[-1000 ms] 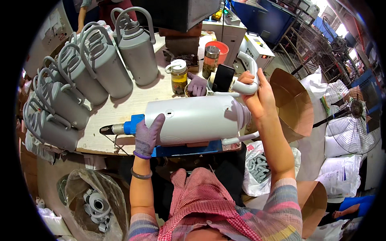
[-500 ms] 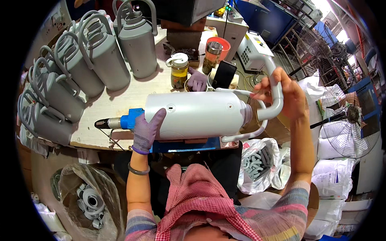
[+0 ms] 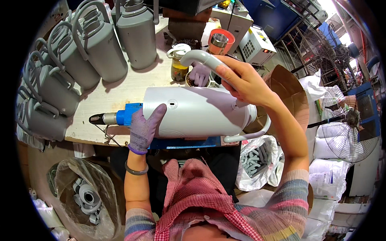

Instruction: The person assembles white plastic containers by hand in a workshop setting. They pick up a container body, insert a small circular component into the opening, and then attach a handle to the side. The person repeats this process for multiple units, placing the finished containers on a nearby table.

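A large light-grey jug body (image 3: 197,114) lies on its side across the table's front edge, neck to the right. My left hand (image 3: 142,126), in a purple glove, grips its left end, thumb on top and fingers partly hidden. My bare right hand (image 3: 246,82) is wrapped round a curved grey handle (image 3: 201,59). One end of that handle points up and left; the other is at the fitting on the jug's shoulder, and whether it is seated there I cannot tell. A second curved grey bar (image 3: 259,134) shows beside the neck. Beside my left hand sits a blue and black tool (image 3: 126,114).
Several grey jugs with handles (image 3: 104,52) stand at the back left. Behind the jug are a yellow-filled jar (image 3: 179,70), a purple glove (image 3: 199,75) and a lidded tumbler (image 3: 217,44). Bags of grey parts (image 3: 253,160) (image 3: 89,195) stand below; a fan (image 3: 350,119) is at right.
My right hand has swung left and over the jug with the curved handle, bringing its end to the jug's shoulder. My left hand stays on the jug. The whole view has shifted slightly.
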### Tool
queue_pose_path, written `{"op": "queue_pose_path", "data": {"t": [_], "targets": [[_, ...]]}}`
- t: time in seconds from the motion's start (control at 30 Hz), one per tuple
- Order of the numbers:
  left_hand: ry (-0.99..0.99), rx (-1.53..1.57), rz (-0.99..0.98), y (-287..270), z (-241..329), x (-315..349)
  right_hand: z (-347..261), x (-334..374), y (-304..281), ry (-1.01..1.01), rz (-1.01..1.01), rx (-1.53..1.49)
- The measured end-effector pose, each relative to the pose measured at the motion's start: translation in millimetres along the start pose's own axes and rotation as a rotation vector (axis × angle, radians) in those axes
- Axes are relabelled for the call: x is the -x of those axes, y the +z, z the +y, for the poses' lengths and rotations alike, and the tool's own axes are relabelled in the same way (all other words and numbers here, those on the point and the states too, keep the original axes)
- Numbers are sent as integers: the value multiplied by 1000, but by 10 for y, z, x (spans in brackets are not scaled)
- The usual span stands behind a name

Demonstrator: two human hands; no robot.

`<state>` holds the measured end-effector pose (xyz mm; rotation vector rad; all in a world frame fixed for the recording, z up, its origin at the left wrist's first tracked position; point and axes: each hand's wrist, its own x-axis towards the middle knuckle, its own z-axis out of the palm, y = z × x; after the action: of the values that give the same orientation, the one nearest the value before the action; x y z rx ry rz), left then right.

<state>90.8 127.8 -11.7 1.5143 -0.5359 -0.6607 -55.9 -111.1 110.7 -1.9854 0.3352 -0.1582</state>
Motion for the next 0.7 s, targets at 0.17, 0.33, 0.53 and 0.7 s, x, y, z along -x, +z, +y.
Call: {"op": "queue_pose_path", "data": {"t": [0.17, 0.33, 0.53, 0.7], "targets": [[-6, -67, 8, -37, -75, -33, 66, -58, 76, 33, -46, 116], [2, 13, 18, 17, 0, 1, 102, -74, 120, -2, -75, 136], [-39, 3, -15, -2, 52, 6, 89, -101, 108, 55, -121, 98], [-10, -38, 2, -18, -18, -10, 149, -105, 97, 53, -105, 35]]}}
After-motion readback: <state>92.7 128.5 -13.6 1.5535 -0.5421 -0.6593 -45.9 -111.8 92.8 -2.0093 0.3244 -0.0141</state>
